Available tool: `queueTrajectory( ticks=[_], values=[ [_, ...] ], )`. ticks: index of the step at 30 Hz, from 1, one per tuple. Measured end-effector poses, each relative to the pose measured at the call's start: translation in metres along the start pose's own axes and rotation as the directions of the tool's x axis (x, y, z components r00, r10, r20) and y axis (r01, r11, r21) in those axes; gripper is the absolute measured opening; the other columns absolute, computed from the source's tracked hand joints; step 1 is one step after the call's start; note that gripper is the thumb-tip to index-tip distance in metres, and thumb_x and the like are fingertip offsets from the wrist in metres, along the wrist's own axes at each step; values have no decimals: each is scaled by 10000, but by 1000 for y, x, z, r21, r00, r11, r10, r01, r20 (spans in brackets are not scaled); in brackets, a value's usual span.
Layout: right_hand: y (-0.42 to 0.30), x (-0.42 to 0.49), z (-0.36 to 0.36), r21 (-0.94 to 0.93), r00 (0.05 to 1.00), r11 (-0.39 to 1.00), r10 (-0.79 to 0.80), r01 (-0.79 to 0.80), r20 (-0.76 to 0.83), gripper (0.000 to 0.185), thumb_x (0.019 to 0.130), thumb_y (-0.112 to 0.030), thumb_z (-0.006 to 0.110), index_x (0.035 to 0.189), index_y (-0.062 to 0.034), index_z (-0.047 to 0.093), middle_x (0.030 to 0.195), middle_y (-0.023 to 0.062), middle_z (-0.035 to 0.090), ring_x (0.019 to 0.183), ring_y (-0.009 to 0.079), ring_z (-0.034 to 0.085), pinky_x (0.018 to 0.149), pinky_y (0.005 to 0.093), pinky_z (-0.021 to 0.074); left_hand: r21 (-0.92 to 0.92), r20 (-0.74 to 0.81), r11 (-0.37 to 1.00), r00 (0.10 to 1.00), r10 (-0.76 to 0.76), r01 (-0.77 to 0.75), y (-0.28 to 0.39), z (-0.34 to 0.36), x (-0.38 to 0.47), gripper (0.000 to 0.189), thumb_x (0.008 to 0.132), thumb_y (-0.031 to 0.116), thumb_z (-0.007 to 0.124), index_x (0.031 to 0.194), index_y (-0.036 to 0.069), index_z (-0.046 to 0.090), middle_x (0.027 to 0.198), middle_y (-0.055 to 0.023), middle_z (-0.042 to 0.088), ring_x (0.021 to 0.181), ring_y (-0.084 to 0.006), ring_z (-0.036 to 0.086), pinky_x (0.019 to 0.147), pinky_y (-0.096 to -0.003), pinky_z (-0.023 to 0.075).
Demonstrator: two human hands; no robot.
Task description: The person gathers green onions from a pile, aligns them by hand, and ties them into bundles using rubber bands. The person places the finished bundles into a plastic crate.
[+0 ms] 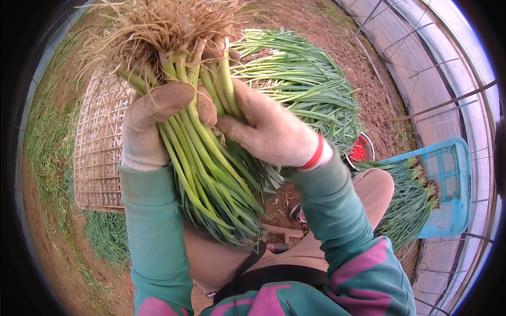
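Observation:
A thick bunch of green leafy stalks (pixel 205 146), like garlic greens or leeks, fills my gloved left hand (pixel 160 106). Its tangled tan roots (pixel 178 29) point away from me, and the leaves hang down over my lap. My right hand (pixel 269 126), in a pale glove with a red cuff band, grips a smaller group of stalks (pixel 223 87) just right of the bunch. Some fingers of both hands are hidden behind the stalks. Beyond my right hand, a broad pile of loose stalks (pixel 300 79) lies on the soil.
At the left sits a pale plastic lattice crate (pixel 99 158), with more green leaves (pixel 106 237) below it. To the right, a blue plastic basket (pixel 450 189) holds rooted bundles (pixel 411 197). A metal bowl (pixel 369 144) with red material (pixel 357 152) stands near my knee. Plastic sheeting (pixel 435 71) walls the right side.

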State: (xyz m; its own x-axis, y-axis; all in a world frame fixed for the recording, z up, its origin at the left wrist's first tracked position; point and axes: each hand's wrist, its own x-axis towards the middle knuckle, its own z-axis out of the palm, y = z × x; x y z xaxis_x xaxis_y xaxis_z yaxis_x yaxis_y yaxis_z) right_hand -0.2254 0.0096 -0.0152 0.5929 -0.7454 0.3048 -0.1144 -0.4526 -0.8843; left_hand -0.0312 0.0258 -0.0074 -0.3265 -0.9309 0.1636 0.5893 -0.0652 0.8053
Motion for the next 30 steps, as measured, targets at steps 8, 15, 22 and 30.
queueTrajectory(
  ticks=[8, 15, 22, 30],
  values=[
    [-28, -6, -18, 65, 950, 980, 201, -190, -241, 269, 991, -9, 464, 1255, 16, 510, 1058, 127, 665, 972, 206, 668, 850, 338, 555, 171, -245, 985, 969, 7, 36, 6, 1, 4, 303, 913, 243, 639, 1063, -18, 672, 841, -115, 672, 754, -183, 674, 635, -305, 580],
    [-51, -3, 14, -487, 967, 873, -106, -21, -232, 226, 898, -9, 540, 1105, -2, 450, 718, 256, 582, 717, 469, 596, 616, 512, 468, 41, -391, 982, 901, 187, -186, -17, 6, 25, 332, 972, 211, 584, 1198, -25, 640, 988, -82, 699, 887, -156, 683, 787, -277, 567],
    [-42, 2, 17, -435, 946, 901, -133, -9, -296, 226, 886, 5, 528, 1096, 7, 446, 660, 250, 565, 662, 477, 583, 592, 532, 458, 38, -263, 986, 950, 168, -164, -19, 4, 28, 483, 925, 468, 655, 1132, 31, 657, 988, -67, 703, 884, -153, 682, 790, -291, 573],
    [-47, 18, 51, -703, 875, 532, 182, -471, -448, 521, 837, 7, 561, 1326, 75, 396, 792, 209, 660, 704, 387, 678, 618, 459, 549, 297, -373, 940, 886, 276, -167, -30, 5, 32, 758, 727, 661, 754, 1061, -14, 669, 946, -76, 691, 815, -163, 671, 689, -290, 552]
  ],
)
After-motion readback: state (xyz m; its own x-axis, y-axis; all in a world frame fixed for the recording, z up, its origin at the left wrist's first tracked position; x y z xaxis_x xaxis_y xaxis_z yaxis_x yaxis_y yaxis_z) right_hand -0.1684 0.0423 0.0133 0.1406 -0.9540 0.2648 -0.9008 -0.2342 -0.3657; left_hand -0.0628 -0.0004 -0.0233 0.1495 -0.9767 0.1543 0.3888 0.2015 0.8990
